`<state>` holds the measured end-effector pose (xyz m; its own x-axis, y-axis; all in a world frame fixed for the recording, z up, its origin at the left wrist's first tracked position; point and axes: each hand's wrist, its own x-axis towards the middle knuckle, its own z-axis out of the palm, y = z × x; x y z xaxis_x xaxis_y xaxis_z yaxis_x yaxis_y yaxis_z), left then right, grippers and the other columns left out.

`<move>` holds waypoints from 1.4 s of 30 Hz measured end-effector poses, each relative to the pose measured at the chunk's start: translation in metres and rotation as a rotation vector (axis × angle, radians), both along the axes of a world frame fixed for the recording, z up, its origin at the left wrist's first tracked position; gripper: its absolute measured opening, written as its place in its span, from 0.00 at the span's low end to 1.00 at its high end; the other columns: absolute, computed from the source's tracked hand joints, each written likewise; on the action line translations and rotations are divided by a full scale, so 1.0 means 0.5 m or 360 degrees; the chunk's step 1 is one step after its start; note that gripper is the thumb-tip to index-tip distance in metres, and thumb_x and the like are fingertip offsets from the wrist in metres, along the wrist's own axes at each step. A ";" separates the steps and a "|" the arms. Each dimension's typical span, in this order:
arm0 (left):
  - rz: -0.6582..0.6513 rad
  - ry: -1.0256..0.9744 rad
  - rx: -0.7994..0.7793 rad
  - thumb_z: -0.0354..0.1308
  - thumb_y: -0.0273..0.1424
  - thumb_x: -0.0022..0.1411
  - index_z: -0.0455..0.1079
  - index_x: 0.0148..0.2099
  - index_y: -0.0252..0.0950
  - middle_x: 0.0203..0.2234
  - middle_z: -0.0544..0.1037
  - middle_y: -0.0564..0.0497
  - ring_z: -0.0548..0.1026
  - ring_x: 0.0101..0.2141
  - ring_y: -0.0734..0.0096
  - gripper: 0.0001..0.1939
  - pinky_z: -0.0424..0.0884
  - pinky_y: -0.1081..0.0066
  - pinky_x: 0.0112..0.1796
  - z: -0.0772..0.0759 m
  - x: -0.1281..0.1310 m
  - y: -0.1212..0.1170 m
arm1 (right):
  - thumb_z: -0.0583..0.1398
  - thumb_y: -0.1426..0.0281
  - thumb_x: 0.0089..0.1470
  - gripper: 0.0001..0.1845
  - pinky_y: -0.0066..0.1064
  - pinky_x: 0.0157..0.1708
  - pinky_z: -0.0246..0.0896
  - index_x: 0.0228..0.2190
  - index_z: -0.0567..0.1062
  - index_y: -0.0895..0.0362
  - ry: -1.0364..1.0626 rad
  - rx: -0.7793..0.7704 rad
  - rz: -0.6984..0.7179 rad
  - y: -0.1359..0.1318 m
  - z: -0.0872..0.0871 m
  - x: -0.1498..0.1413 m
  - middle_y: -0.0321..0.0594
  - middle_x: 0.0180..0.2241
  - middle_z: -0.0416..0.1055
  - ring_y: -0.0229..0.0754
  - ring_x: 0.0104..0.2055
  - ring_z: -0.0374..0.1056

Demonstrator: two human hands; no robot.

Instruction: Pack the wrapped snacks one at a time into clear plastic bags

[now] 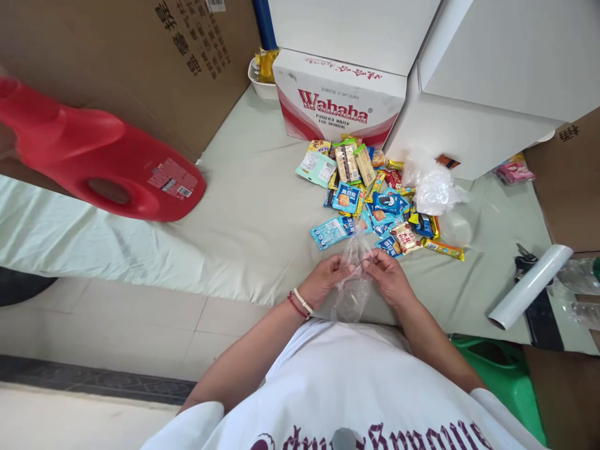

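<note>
Both my hands pinch the top of a clear plastic bag (352, 289) that hangs between them over the table's near edge. My left hand (325, 277), with bead bracelets on the wrist, grips the bag's left side. My right hand (387, 274) grips its right side. The fingers of both hands are closed on the film. Just beyond my hands lies a pile of small snack packets (370, 200) in blue, yellow and red wrappers, spread on the pale green table cover (244, 212).
A red jug (100, 164) lies at the left by a large cardboard box (140, 56). A Wahaha water carton (340, 100) and white boxes (487, 81) stand behind the pile. Crumpled clear bags (434, 187) lie right of the packets. A white roll (529, 286) and a green stool (504, 375) sit at right.
</note>
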<state>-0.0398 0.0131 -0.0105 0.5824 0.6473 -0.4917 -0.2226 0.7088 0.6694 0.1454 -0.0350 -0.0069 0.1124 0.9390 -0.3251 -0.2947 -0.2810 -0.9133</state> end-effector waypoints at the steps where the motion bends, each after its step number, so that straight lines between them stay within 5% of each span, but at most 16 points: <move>1: 0.0045 -0.0009 0.0027 0.76 0.42 0.47 0.74 0.36 0.35 0.34 0.81 0.49 0.79 0.35 0.65 0.21 0.76 0.67 0.37 -0.002 0.006 0.003 | 0.73 0.55 0.47 0.16 0.30 0.28 0.63 0.31 0.78 0.51 -0.0060 0.0006 -0.0005 -0.001 -0.004 0.002 0.32 0.25 0.71 0.38 0.27 0.65; 5: 0.0330 -0.0176 -0.0015 0.74 0.35 0.47 0.69 0.32 0.37 0.35 0.80 0.51 0.80 0.40 0.60 0.17 0.78 0.59 0.42 -0.012 0.009 -0.003 | 0.71 0.53 0.49 0.16 0.29 0.23 0.60 0.33 0.81 0.51 -0.0225 -0.0058 -0.0104 -0.008 -0.018 0.018 0.32 0.22 0.70 0.37 0.23 0.62; 10: 0.0390 -0.0349 -0.0090 0.72 0.31 0.44 0.70 0.31 0.37 0.45 0.81 0.45 0.78 0.51 0.48 0.14 0.77 0.52 0.47 -0.017 -0.006 -0.026 | 0.72 0.53 0.47 0.18 0.30 0.24 0.62 0.35 0.84 0.51 -0.0241 -0.0118 -0.0125 -0.017 -0.030 0.025 0.33 0.24 0.72 0.38 0.25 0.65; 15: 0.0462 -0.0189 -0.0107 0.72 0.31 0.45 0.66 0.33 0.37 0.41 0.79 0.47 0.80 0.43 0.57 0.18 0.76 0.60 0.42 -0.031 -0.003 -0.016 | 0.74 0.55 0.43 0.18 0.26 0.18 0.56 0.32 0.82 0.53 -0.0079 -0.0186 -0.0212 -0.014 -0.026 0.023 0.32 0.23 0.72 0.34 0.22 0.62; 18: 0.0702 0.0242 0.0303 0.73 0.34 0.46 0.64 0.38 0.39 0.41 0.75 0.50 0.78 0.42 0.64 0.22 0.74 0.66 0.39 -0.036 -0.008 -0.014 | 0.76 0.57 0.40 0.19 0.25 0.16 0.52 0.30 0.80 0.54 -0.0017 -0.0247 -0.0265 -0.011 -0.020 0.026 0.31 0.22 0.71 0.32 0.20 0.59; 21: 0.1070 0.0892 0.1021 0.71 0.36 0.51 0.66 0.41 0.40 0.40 0.72 0.51 0.73 0.40 0.68 0.20 0.72 0.67 0.40 -0.022 -0.017 -0.032 | 0.76 0.57 0.40 0.19 0.25 0.16 0.55 0.29 0.78 0.55 -0.0032 -0.0233 -0.0296 -0.011 -0.016 0.025 0.31 0.22 0.71 0.33 0.19 0.60; 24: 0.0733 0.1060 0.1559 0.64 0.38 0.62 0.69 0.36 0.40 0.30 0.71 0.52 0.69 0.31 0.70 0.09 0.68 0.68 0.36 0.003 -0.005 -0.063 | 0.74 0.55 0.43 0.19 0.26 0.18 0.60 0.30 0.78 0.54 -0.0076 -0.0205 -0.0296 -0.014 -0.010 0.020 0.32 0.24 0.72 0.34 0.21 0.63; 28: 0.0040 0.0873 0.1596 0.66 0.42 0.59 0.75 0.37 0.40 0.28 0.75 0.51 0.69 0.28 0.69 0.11 0.64 0.67 0.32 0.010 0.047 -0.086 | 0.73 0.54 0.46 0.18 0.28 0.21 0.64 0.32 0.80 0.53 -0.0141 -0.0155 -0.0297 -0.020 -0.002 0.018 0.32 0.24 0.72 0.36 0.22 0.64; 34: -0.0039 0.0624 0.0992 0.60 0.41 0.63 0.77 0.32 0.37 0.22 0.75 0.53 0.68 0.24 0.71 0.14 0.61 0.70 0.28 -0.030 0.074 -0.077 | 0.74 0.54 0.45 0.20 0.26 0.23 0.64 0.35 0.80 0.54 -0.0087 -0.0173 -0.0317 -0.035 0.009 0.042 0.35 0.26 0.75 0.35 0.24 0.67; 38: -0.0035 0.0551 0.0866 0.61 0.44 0.61 0.77 0.30 0.36 0.21 0.75 0.53 0.67 0.24 0.72 0.17 0.61 0.71 0.28 -0.035 0.065 -0.076 | 0.74 0.54 0.44 0.24 0.26 0.24 0.65 0.40 0.80 0.53 0.0032 -0.0240 -0.0186 -0.046 0.012 0.047 0.38 0.32 0.78 0.36 0.28 0.70; 42: 0.0027 0.0470 0.0724 0.62 0.44 0.60 0.77 0.30 0.36 0.19 0.73 0.54 0.64 0.21 0.75 0.17 0.58 0.72 0.26 -0.027 0.057 -0.074 | 0.76 0.61 0.40 0.21 0.25 0.21 0.56 0.37 0.82 0.54 -0.0091 -0.0209 -0.0101 -0.048 0.002 0.037 0.34 0.29 0.76 0.33 0.24 0.62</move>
<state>-0.0111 -0.0239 -0.0241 0.4495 0.8411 -0.3007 0.0122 0.3308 0.9436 0.1641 -0.0592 -0.0056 0.1920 0.8791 -0.4362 -0.2641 -0.3818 -0.8857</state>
